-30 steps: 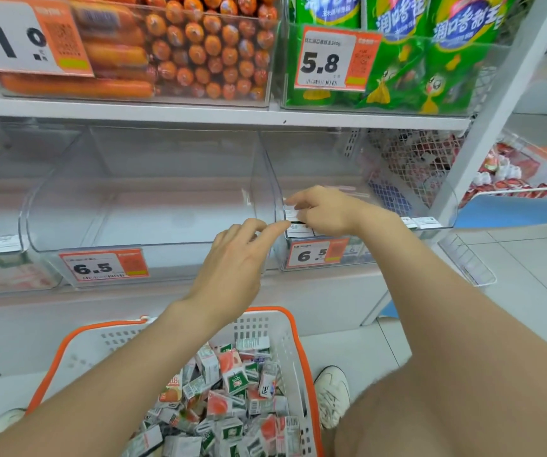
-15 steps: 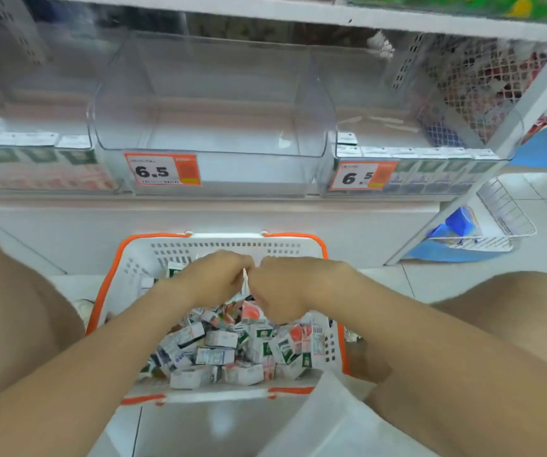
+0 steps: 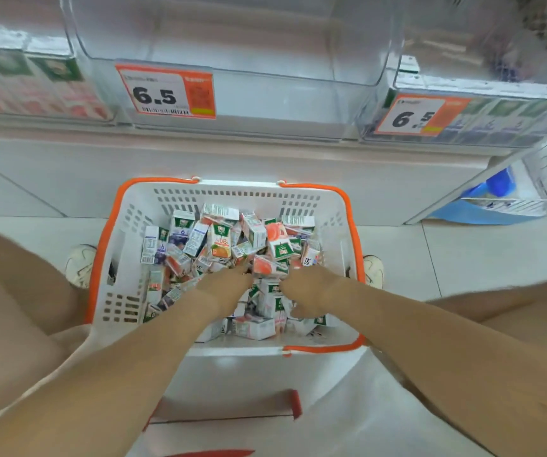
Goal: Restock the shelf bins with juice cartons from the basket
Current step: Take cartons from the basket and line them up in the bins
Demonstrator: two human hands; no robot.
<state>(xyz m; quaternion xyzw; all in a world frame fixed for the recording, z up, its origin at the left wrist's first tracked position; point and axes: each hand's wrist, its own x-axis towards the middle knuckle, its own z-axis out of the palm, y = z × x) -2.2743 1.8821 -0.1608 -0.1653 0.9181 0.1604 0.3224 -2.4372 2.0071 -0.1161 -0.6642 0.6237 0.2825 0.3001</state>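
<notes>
Juice cartons (image 3: 221,240) in basket (image 3: 133,209) around left hand (image 3: 227,286), right hand (image 3: 313,288).

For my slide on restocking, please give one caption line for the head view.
Left hand and right hand reach among juice cartons in the basket, below a clear bin.

Left hand (image 3: 229,286), right hand (image 3: 311,288) fingertips hidden among cartons (image 3: 221,240) — bins (image 3: 232,34) cropped

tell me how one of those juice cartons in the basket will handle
Probably stiff: the juice cartons keep crisp boxy edges despite lying heaped in the basket. Flat faces suggest no rolling, though loose neighbours may slide.
</notes>
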